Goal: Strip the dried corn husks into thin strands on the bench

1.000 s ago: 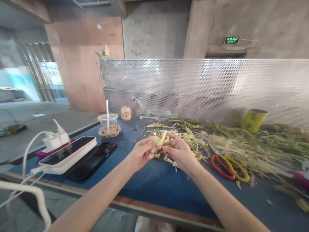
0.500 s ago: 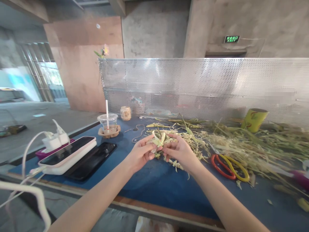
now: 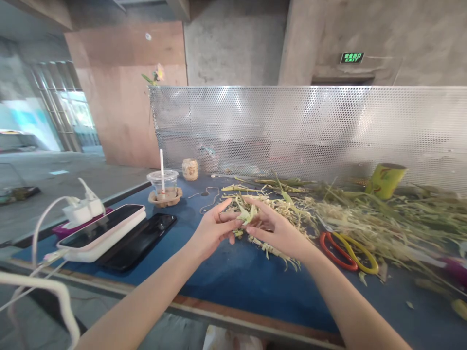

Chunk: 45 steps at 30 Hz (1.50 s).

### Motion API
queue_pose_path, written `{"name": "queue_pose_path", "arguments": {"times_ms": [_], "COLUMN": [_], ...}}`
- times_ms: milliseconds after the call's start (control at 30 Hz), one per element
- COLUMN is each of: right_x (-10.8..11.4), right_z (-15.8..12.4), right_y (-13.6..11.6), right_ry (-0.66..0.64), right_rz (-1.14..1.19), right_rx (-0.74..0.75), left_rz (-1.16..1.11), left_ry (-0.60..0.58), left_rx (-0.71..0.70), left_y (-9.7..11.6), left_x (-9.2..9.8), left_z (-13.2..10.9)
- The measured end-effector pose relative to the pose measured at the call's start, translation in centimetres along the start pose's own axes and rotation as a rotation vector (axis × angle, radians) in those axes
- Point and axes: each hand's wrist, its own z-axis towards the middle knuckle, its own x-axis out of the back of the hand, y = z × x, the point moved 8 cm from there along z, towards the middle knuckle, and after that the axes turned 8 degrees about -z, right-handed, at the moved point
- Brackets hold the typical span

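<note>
A small pale green leafy piece with pointed, petal-like flaps is held up between my two hands over the table. My left hand closes on its left side, thumb pressed against the base. From the right, my right hand curls round the same piece, its index finger above and thumb below; the exact contact of these fingertips is partly hidden. Behind and beneath the hands spreads a heap of shredded, pale plant strips. Red-and-yellow-handled scissors lie right of my right hand, blades partly under plant fibres.
On the left of the blue table are a black phone, a phone on a white block, chargers and cables. Farther back stand a lidded cup with straw and a jar. A yellow-green can stands among dry leaves near the perforated metal panel.
The leafy piece has turned and sits slightly lower and to the right. My right hand's thumb and index finger have spread wider, and its wrist has shifted a little right.
</note>
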Motion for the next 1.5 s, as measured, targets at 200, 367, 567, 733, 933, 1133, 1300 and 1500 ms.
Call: {"name": "queue_pose_path", "arguments": {"times_ms": [200,367,567,733,933,1133,1300,1500], "right_x": [-1.1,-1.6,-0.4,-0.5,-0.5,-1.6,-1.3,1.2], "right_z": [0.1,0.4,0.6,0.8,0.9,0.8,0.9,0.4], "right_y": [2.2,3.0,1.6,1.7,3.1,2.8,2.7,1.3], "right_ry": [-0.063,-0.052,0.036,0.044,0.062,-0.014,0.097,0.283], "right_rz": [0.222,0.176,0.009,0.208,0.528,0.356,0.179,-0.283], "right_rx": [-0.179,-0.184,-0.097,-0.112,-0.166,-0.183,-0.118,-0.020], "left_rz": [0.189,0.283,0.306,0.281,0.267,0.326,0.286,0.351], "left_ry": [-0.038,-0.058,-0.121,-0.202,-0.168,-0.109,-0.079,-0.076], "left_rx": [-0.046,-0.095,-0.049,-0.003,-0.025,-0.137,-0.186,-0.191], "left_y": [0.3,1.4,1.3,0.0,0.7,0.9,0.7,0.7], "left_x": [-0.6,-0.9,-1.4,-2.1,-1.3,-1.1,-1.6,-1.7], "left_z": [-0.4,-0.8,-1.1,-1.1,-1.0,-1.1,-0.9,-0.7]}}
